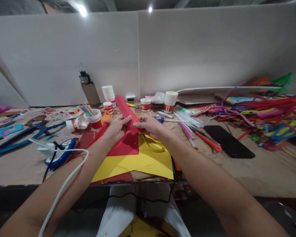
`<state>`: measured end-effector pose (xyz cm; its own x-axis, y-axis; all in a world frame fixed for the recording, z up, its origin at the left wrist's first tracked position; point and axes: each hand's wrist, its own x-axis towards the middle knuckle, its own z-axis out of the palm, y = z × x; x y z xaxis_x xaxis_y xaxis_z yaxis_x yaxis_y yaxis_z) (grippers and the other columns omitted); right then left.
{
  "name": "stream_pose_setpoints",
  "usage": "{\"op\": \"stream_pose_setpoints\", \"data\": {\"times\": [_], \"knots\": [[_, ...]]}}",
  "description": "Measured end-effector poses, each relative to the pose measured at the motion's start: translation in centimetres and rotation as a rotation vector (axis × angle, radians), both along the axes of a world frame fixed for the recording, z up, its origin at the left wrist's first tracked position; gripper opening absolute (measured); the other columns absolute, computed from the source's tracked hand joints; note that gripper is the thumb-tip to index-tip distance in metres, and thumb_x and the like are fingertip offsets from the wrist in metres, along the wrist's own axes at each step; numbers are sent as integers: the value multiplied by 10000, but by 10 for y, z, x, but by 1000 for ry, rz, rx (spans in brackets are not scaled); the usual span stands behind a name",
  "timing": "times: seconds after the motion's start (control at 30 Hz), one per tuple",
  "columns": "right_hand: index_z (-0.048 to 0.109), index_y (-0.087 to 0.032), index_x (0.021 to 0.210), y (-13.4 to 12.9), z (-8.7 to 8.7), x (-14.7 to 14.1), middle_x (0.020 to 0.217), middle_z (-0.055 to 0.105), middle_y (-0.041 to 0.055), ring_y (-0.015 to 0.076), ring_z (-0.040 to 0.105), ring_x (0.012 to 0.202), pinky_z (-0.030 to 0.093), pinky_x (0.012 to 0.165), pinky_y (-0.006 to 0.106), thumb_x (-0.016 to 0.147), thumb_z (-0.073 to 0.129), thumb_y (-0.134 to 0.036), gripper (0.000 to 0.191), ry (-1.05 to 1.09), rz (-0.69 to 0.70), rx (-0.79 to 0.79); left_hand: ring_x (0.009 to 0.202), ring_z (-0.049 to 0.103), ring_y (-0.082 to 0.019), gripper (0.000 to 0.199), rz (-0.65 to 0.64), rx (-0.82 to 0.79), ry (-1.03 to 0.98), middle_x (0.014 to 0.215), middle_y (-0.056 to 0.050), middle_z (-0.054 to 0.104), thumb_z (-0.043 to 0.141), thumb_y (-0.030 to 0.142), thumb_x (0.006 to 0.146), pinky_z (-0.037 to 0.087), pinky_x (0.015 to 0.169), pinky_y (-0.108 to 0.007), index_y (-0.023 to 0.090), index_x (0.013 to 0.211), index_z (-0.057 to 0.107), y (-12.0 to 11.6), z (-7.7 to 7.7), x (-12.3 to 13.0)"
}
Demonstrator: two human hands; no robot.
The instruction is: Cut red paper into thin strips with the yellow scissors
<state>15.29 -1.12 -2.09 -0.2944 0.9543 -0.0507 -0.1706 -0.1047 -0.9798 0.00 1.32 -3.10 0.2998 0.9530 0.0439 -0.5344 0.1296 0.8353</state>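
A folded strip of red paper point(124, 110) is held up above the table between my two hands. My left hand point(118, 127) pinches its lower left edge with the thumb on top. My right hand point(148, 125) grips the lower right end, thumb on the near face. Under the hands lies a larger red sheet point(128, 146), on top of a yellow sheet point(148, 164). Yellow-handled scissors point(154, 144) rest on the yellow sheet just below my right hand; their blades are hidden.
Paper cups point(96, 119) with sticks stand at left, near a blue power strip point(61, 153) with cables. To the right are an orange utility knife point(209, 141), a black phone point(229, 141) and a heap of colourful pipe cleaners point(268, 115). A white partition point(187, 52) stands behind.
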Motion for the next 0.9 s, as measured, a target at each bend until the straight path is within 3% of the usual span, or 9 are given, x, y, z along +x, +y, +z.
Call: {"op": "stream_pose_setpoints", "data": {"times": [0.2, 0.37, 0.4, 0.47, 0.5, 0.57, 0.73, 0.9], "knots": [[561, -168, 829, 4, 0, -4, 695, 618, -11, 79, 575, 552, 509, 537, 203, 697, 717, -231, 213, -113, -51, 76, 645, 671, -130, 72, -30, 1, -7, 729, -58, 707, 634, 86, 746, 569, 715, -266, 110, 814, 631, -1, 2, -1], [573, -163, 802, -9, 16, 8, 694, 593, -6, 87, 532, 576, 459, 573, 222, 796, 626, -286, 134, -357, -198, 234, 604, 662, -125, 73, 16, -28, 0, 718, -56, 704, 643, 75, 736, 573, 697, -265, 109, 800, 637, 1, 2, -2], [584, -162, 814, -14, 20, 12, 717, 603, 4, 98, 535, 611, 442, 596, 227, 793, 634, -285, 135, -454, -224, 290, 605, 662, -124, 74, 30, -31, -4, 717, -53, 704, 646, 77, 736, 574, 703, -269, 111, 801, 636, 3, 2, -3], [604, -160, 879, -26, 25, 19, 823, 640, 49, 136, 566, 720, 430, 660, 254, 847, 565, -306, 154, -1038, -254, 550, 601, 659, -120, 75, 62, -40, -14, 703, -43, 700, 651, 76, 734, 575, 715, -275, 113, 797, 633, 8, 1, -6], [601, -160, 951, -32, 25, 21, 893, 650, 75, 158, 582, 782, 432, 699, 270, 876, 520, -298, 176, -1295, -210, 598, 592, 655, -114, 74, 80, -47, -18, 692, -38, 697, 652, 73, 734, 574, 714, -272, 113, 792, 631, 10, 1, -8], [611, -120, 978, -43, 20, 24, 958, 648, 152, 237, 589, 881, 426, 761, 330, 821, 592, -251, 205, -1447, -158, 582, 575, 647, -104, 69, 107, -51, -21, 679, -33, 694, 646, 68, 739, 572, 700, -256, 110, 790, 627, 14, 1, -11], [623, -53, 980, -55, -3, 17, 974, 622, 259, 343, 583, 943, 427, 774, 404, 793, 562, -139, 214, -1550, -74, 513, 613, 652, -96, 125, 160, -50, -7, 733, -33, 706, 667, 82, 727, 569, 714, -256, 120, 840, 630, 20, 4, -18], [521, -102, 1206, -54, -2, 25, 1023, 627, 195, 288, 606, 925, 456, 751, 351, 725, 583, -111, 485, -1481, -134, 508, 624, 657, -96, 120, 183, -34, -29, 739, -32, 708, 668, 89, 736, 564, 715, -244, 122, 843, 625, 22, 10, -23]]}}
